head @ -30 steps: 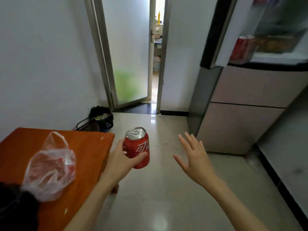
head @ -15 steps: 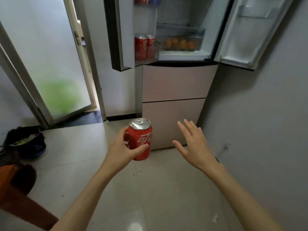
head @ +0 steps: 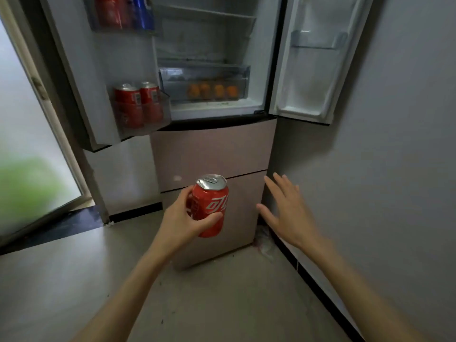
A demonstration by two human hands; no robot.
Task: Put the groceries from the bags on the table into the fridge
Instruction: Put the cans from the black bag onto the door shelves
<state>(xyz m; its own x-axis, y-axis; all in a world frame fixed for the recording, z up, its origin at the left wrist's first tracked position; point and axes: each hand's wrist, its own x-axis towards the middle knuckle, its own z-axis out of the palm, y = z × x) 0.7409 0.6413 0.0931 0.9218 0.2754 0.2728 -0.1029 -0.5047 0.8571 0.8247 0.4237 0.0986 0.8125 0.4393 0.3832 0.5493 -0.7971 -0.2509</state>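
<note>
At frame centre, our left hand [head: 183,219] wrapped thumb and fingers around a red aluminium soda can [head: 211,206]. The can stood nearly upright, long axis vertical, silver pull-tab lid toward the top of the frame and tipped slightly left. Our right hand [head: 287,213], just right of it, was empty, fingers spread wide. Behind the can stood the pale pink two-door fridge [head: 212,149], both upper doors swung open. In the left door's lower clear bin [head: 143,117] two red cans [head: 137,102] stood upright; red and blue cans [head: 123,11] occupied the bin above. Orange fruits [head: 212,91] lay in the clear crisper drawer [head: 204,81]. Nothing stood between can and open compartment.
</note>
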